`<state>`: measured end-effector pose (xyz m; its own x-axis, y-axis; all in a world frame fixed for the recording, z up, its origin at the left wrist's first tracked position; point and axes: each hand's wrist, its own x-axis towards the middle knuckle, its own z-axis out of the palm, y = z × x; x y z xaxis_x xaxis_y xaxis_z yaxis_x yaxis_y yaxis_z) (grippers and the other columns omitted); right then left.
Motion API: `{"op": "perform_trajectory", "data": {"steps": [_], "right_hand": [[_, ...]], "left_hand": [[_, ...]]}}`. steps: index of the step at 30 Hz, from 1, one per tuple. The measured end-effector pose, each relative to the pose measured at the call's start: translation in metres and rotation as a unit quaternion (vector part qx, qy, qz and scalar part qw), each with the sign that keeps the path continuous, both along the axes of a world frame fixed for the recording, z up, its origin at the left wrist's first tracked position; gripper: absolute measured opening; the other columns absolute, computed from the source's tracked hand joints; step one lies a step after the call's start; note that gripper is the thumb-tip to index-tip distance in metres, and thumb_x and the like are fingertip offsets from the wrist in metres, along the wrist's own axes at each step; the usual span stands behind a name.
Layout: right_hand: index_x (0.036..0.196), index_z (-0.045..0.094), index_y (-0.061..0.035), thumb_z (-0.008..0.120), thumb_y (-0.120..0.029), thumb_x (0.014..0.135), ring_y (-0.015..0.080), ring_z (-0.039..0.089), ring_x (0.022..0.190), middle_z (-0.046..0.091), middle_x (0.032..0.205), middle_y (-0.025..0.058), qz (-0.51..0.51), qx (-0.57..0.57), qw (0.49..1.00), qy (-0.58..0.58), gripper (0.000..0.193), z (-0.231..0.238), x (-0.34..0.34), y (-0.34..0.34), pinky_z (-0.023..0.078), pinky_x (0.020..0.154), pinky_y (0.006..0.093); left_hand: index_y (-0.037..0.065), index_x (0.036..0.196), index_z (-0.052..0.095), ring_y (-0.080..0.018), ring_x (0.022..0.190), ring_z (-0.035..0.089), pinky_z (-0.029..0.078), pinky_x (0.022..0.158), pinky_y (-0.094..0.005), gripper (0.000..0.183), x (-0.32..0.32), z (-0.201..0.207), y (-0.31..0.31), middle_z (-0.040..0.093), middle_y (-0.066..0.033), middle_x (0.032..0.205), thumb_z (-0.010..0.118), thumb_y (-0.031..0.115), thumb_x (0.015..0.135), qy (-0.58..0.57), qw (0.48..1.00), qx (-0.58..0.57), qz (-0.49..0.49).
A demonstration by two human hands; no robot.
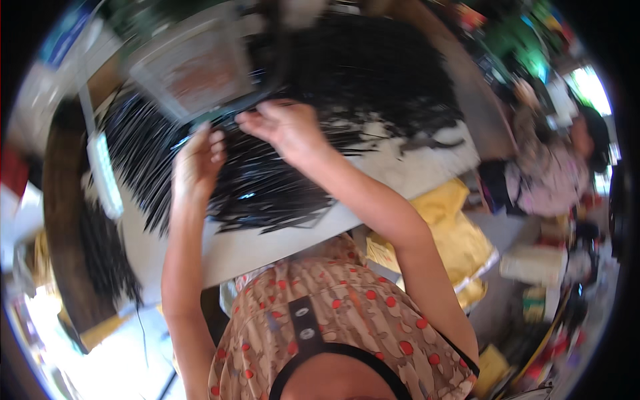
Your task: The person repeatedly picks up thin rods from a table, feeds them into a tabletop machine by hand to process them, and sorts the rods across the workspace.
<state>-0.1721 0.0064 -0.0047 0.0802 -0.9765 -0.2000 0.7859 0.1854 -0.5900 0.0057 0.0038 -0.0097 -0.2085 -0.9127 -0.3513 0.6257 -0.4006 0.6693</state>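
Note:
My left hand (pixel 199 160) is raised over a wide heap of thin black strips (pixel 260 190), its fingers curled together at the lower edge of a boxy, clear-walled fixture (pixel 193 70) with something reddish inside. Facing it from the right, my right hand (pixel 287 130) has thumb and fingers brought together in a pinch just below the same edge. Both hands are blurred, and whatever sits between the fingertips is too small or smeared to make out. The strips fan out beneath both wrists on a pale tabletop (pixel 407 167).
A larger dark pile (pixel 373 73) covers the far right of the table. On the left stand a lit lamp bar (pixel 105 175) and a dark wooden edge (pixel 67 233) with more strips beside it. A yellow sack (pixel 453 233) lies right of me; another person (pixel 547 177) sits beyond.

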Motion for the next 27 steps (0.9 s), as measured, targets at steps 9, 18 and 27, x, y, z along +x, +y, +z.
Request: {"op": "perform_trajectory", "data": {"steps": [9,18,27], "right_hand": [[0.094,0.05,0.0066,0.054,-0.008,0.082,0.0254,0.061,0.081,0.058,0.087,0.0167,0.168,-0.055,0.972,0.153,0.019,0.035,-0.044,0.046,0.052,0.073,0.034],[0.085,0.061,-0.0066,0.06,-0.013,0.07,0.0268,0.056,0.082,0.055,0.092,0.0079,0.06,-0.138,0.409,0.9,0.017,0.032,-0.179,0.05,0.044,0.073,0.0341],[0.085,0.06,-0.0121,0.062,-0.011,0.07,0.0164,0.055,0.07,0.052,0.073,0.0001,-0.101,-0.404,0.287,0.863,0.015,0.045,-0.087,0.036,0.047,0.053,0.0284]], "left_hand": [[-0.001,0.093,0.052,-0.0163,0.077,0.052,0.043,0.06,-0.024,0.015,0.001,0.011,-0.002,0.057,-0.0104,0.088,0.056,0.008,0.08,0.06,0.997,-0.01,0.041],[0.006,0.083,0.052,-0.0034,0.045,0.035,0.026,0.037,-0.0161,0.018,0.005,0.024,0.01,0.051,-0.0001,0.069,0.056,0.024,0.083,-0.063,0.996,0.007,-0.056],[0.0,0.091,0.057,-0.005,0.04,0.04,0.029,0.036,-0.0159,0.014,-0.011,0.026,0.025,0.057,-0.0073,0.063,0.056,0.004,0.078,-0.22,0.973,-0.065,-0.028]]}}
